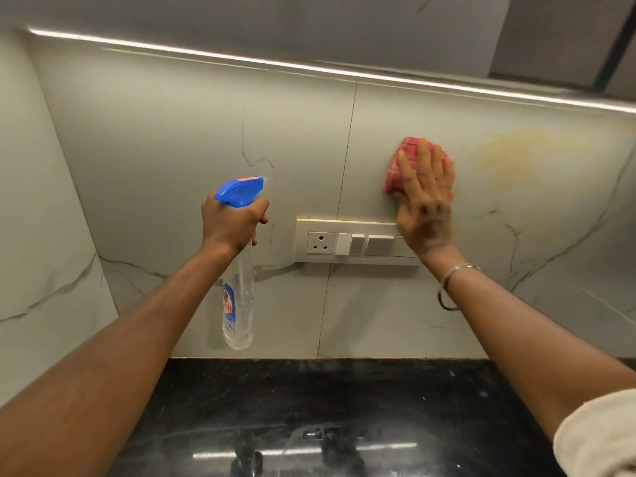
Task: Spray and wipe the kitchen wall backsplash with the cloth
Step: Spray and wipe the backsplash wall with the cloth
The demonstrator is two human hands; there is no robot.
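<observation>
cloth (393, 179), pink checked, bunched: soft and light, likely to fold or slip unless pinned flat under the palm. pressed against the backsplash (206, 125) just above the switch panel (344, 244) by right hand (425, 201), fingers straight and spread. left hand (230, 222) wrapped round neck of spray bottle (239, 297), off the wall. yellowish stain (509, 156) near, rightward.

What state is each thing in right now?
left hand: grips spray bottle, upright, nozzle facing backsplash.
right hand: fingers straight, presses cloth flat on backsplash.
backsplash: yellow stain right of cloth, unwiped.
switch panel: right end hidden behind right hand; switch positions unclear.
</observation>
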